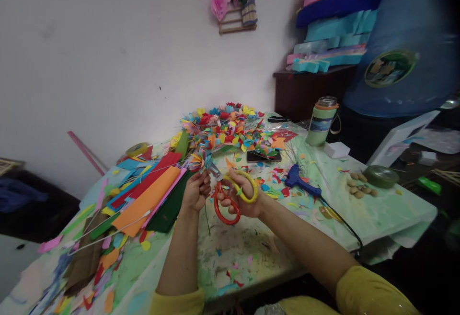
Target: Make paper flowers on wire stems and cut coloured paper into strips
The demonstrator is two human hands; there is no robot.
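Note:
In my left hand (198, 190) is a paper flower (200, 161) on a thin green stem, its petals orange, yellow and blue. The stem hangs down below my closed fingers. A pair of scissors (227, 220), one handle loop red and the other yellow, sits in my right hand (247, 200). My fingers pass through the loops. The short metal blades reach up beside the flower, close to my left fingertips. Whether the blades touch the paper I cannot tell.
Many finished paper flowers (230, 126) pile up at the back. Coloured paper sheets (147, 200) lie left. A phone (264, 156), a blue glue gun (302, 182), a bottle (321, 123), a white block (337, 150), tape (381, 177) and brown stones (357, 188) stand right of centre.

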